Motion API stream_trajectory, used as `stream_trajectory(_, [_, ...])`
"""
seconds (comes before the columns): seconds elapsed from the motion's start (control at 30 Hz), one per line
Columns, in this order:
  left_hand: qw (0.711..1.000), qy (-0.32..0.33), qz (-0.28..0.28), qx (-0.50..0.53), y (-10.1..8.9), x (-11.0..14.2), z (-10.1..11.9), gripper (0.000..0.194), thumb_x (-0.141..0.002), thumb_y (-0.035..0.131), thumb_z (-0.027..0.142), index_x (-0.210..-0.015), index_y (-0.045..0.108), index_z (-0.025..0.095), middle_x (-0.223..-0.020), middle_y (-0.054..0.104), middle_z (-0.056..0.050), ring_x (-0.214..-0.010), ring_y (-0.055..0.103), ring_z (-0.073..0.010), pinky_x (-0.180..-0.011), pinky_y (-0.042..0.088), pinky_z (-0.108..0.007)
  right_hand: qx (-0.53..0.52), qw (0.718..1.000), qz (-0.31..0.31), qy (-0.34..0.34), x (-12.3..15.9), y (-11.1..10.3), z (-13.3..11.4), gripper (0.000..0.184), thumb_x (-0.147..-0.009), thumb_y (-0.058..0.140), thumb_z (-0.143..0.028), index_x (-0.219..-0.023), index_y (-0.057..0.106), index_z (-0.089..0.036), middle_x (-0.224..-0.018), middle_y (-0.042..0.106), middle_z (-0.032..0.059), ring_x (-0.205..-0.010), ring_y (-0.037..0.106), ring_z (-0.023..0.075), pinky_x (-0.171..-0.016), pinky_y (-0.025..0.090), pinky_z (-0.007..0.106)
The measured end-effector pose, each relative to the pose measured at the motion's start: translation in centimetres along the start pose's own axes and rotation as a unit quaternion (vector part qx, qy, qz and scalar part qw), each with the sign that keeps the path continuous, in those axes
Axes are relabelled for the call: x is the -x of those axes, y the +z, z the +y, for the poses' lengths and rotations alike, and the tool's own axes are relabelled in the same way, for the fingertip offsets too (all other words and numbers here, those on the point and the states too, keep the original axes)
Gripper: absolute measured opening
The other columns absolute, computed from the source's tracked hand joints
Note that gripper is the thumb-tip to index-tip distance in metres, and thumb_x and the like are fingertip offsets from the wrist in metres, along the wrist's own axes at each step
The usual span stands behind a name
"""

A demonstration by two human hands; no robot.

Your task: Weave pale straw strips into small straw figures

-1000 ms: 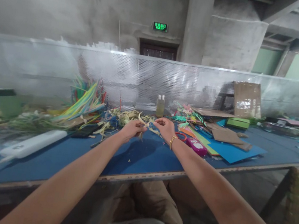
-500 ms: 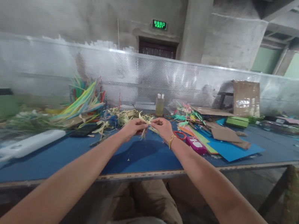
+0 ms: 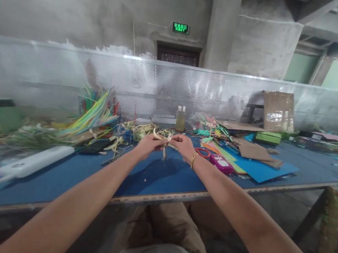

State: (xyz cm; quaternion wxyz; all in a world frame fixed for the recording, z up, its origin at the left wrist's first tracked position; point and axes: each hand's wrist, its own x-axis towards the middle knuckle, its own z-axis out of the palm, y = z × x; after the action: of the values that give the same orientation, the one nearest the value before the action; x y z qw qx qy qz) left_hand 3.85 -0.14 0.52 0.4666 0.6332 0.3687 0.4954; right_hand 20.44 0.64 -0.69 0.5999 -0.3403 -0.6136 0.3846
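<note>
My left hand point(image 3: 149, 146) is closed on a pale yellow strip point(image 3: 156, 135), like dried husk or raffia, whose curled end stands above the fingers. Another thin end of the pale material point(image 3: 164, 154) hangs below the fingertips. My right hand point(image 3: 184, 145), with a gold bracelet point(image 3: 193, 161) at its wrist, pinches the same pale material at its other side. The fingertips of both hands nearly meet above the blue tabletop point(image 3: 160, 180). How the strips join between the fingers is too small to tell.
Behind the hands lies a heap of pale strips point(image 3: 142, 132) and a clear bottle point(image 3: 181, 119). Rightward are orange-handled scissors point(image 3: 202, 152), a magenta box point(image 3: 221, 163), and blue sheets point(image 3: 269, 172) with cardboard. To the left are colourful pipe cleaners point(image 3: 97, 111) and a white power strip point(image 3: 38, 160).
My right hand has moved left until its fingertips meet the material beside my left hand. The curled strip end has tilted left, and the hanging end has shifted slightly right.
</note>
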Motion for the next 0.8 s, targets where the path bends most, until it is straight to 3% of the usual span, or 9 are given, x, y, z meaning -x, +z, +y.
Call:
stream_trajectory(0.57, [0.999, -0.015, 0.041, -0.008, 0.56, 0.32, 0.14, 0.037, -0.055, 0.080, 0.041, -0.077, 0.063, 0.016, -0.071, 0.066, -0.002, -0.073, 0.063, -0.0164, -0.065, 0.048, -0.027, 0.048, 0.998, -0.029, -0.010, -0.10, -0.85, -0.31, 0.027, -0.060, 0.078, -0.036, -0.075, 0.071, -0.014, -0.071, 0.068, 0.0021, -0.067, 0.058, 0.0114, -0.066, 0.047, 0.024])
stream_trajectory(0.8, [0.996, 0.014, 0.038, -0.076, 0.16, -0.12, -0.27, 0.030, -0.062, 0.072, 0.044, -0.068, 0.063, 0.016, -0.065, 0.062, -0.003, -0.062, 0.058, -0.0144, -0.062, 0.047, -0.028, 0.015, 0.998, -0.061, 0.010, -0.16, -0.94, -0.41, 0.032, -0.059, 0.080, -0.034, -0.082, 0.069, -0.015, -0.080, 0.070, 0.0030, -0.072, 0.061, 0.0104, -0.073, 0.048, 0.023])
